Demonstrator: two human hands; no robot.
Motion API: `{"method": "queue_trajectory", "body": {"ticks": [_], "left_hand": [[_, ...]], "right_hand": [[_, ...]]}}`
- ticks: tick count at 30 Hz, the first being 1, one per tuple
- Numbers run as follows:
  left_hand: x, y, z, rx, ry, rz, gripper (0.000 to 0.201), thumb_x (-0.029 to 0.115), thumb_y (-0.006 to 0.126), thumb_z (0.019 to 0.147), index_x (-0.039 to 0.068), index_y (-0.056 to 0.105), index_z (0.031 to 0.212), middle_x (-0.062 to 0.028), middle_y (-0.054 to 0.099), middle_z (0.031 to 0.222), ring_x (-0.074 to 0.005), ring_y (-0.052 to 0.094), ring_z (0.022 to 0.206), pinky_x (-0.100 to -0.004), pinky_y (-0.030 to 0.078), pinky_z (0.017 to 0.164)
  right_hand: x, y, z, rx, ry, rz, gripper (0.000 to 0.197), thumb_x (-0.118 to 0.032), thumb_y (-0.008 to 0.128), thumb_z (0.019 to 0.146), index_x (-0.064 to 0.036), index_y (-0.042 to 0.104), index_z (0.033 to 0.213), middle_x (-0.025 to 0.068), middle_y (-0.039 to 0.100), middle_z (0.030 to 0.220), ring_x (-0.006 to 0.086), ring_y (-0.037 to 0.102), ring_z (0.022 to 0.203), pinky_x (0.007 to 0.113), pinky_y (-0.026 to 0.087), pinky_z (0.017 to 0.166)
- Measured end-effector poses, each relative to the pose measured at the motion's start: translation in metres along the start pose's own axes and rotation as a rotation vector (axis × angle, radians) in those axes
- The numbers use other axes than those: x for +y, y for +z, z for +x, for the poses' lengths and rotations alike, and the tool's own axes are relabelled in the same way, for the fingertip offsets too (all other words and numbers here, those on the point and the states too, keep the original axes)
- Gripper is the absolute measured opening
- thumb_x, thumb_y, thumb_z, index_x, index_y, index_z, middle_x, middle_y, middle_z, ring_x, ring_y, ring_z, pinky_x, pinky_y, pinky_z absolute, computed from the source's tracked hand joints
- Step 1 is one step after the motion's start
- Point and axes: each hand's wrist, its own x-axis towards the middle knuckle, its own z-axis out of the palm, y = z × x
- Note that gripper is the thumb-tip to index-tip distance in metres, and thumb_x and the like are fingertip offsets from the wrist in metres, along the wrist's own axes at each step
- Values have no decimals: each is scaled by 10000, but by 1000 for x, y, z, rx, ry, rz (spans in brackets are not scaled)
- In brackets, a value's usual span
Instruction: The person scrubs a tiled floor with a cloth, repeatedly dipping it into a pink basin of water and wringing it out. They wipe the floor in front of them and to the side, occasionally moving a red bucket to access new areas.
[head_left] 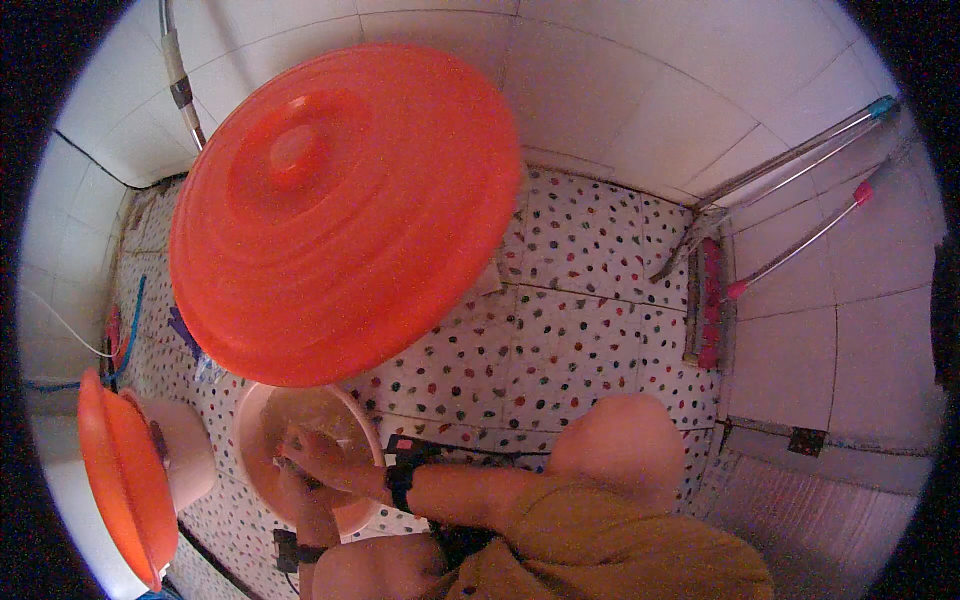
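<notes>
Both my hands are together inside a pale pink bucket [372, 425] on the floor, which holds something murky and brownish. My right hand [325, 461] reaches in from the right, with its fingers curled together near the middle. Beside and slightly below it is my left hand [293, 482], partly covered by the right and also closed. A small dark or reddish bit shows between the fingers, too small to name. Over the far rim of the bucket looms a large round red plastic lid [400, 200] with a knob.
An orange basin [125, 480] rests tilted on a pale tub [180, 440] at the left. Against the right wall lean a pink push broom [708, 300] and metal-handled tools [800, 160]. My bent knee [620, 440] is right of the bucket. A blue hose [136, 325] lies far left.
</notes>
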Motion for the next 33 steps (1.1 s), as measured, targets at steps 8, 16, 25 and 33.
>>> {"method": "queue_trajectory", "body": {"ticks": [8, 16, 25, 33], "left_hand": [[11, 4, -7, -16, 2, -7, 528, 385, 560, 1027, 38, 555, 1425, -188, 659, 1108, -312, 668, 1026, -457, 549, 882], [28, -13, -7, -88, -19, -3, 533, 396, 557, 1028, 34, 560, 1420, -195, 672, 1063, -311, 680, 991, -458, 555, 858], [29, -16, -4, 64, 74, 117, 539, 408, 554, 1030, 30, 566, 1413, -202, 686, 1011, -310, 693, 953, -459, 561, 832], [5, 23, -15, 309, 360, 590, 545, 418, 551, 1032, 25, 572, 1408, -209, 699, 965, -309, 705, 918, -460, 567, 808]], "right_hand": [[15, 7, 17, 263, -257, -127, 297, -300, 686, 947, -21, 635, 1036, 208, 679, 951, 387, 669, 957, 479, 517, 852], [-12, -13, 6, -180, -218, -114, 198, -216, 676, 907, -28, 647, 962, 192, 678, 921, 371, 662, 897, 471, 523, 804], [-29, -24, -6, -196, -256, -62, 137, -143, 639, 909, -12, 645, 949, 215, 678, 896, 404, 660, 872, 496, 523, 784], [-23, -26, 0, 58, -221, -136, 92, -78, 606, 911, 3, 643, 937, 236, 677, 874, 432, 658, 849, 518, 523, 766]]}}
